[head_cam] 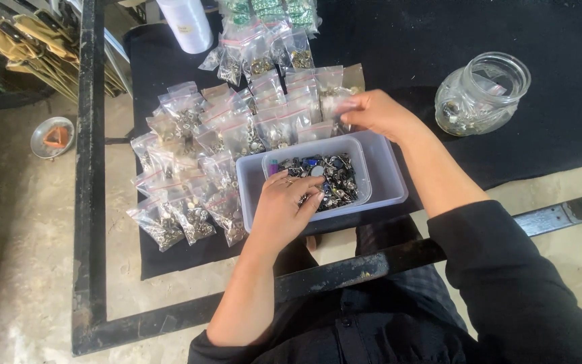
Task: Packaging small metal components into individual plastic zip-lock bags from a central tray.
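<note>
A person is sitting at a black-framed desk [91,202] covered with a black cloth [412,54], seen from above. The left hand [289,202] is reaching into a pale plastic tub [385,178] at the centre, its grip curling narrow with fingertips touching a heap of small dark metal parts [335,176]; whether it is pinching a piece cannot be told. The right hand [375,113] is hovering at the 12 o'clock rim of the tub, its grip closing on a small clear zip bag [337,104], which is blurring. Many more small filled zip bags [200,158] are lying spread from 9 o'clock to 12 o'clock of the tub, some overlapping, each holding metal bits. A clear glass jar [483,94] is lying tilted at 2 o'clock, well apart from the hands. A white cylinder [184,23] is standing at 11 o'clock at the far edge. Beyond the desk frame, at 9 o'clock, a small metal dish [52,137] is sitting on the floor.
</note>
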